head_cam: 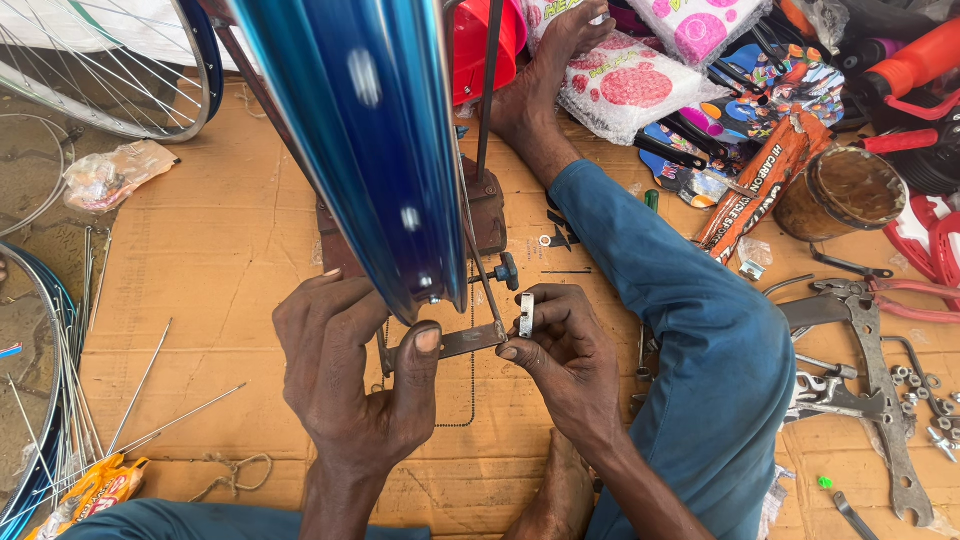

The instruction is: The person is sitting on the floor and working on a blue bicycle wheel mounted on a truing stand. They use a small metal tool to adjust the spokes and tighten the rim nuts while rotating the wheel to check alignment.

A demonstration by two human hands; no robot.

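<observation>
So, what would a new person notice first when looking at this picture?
First the shiny blue wheel rim, standing upright in a truing stand at the top centre. Just below it, the left hand presses a thumb on the stand's metal arm while the right hand pinches a small metal tool. Wrenches lie scattered at the right.

We see flattened brown cardboard (230,230) covering the floor, bare grey ground (25,180) at far left, in daylight.
</observation>
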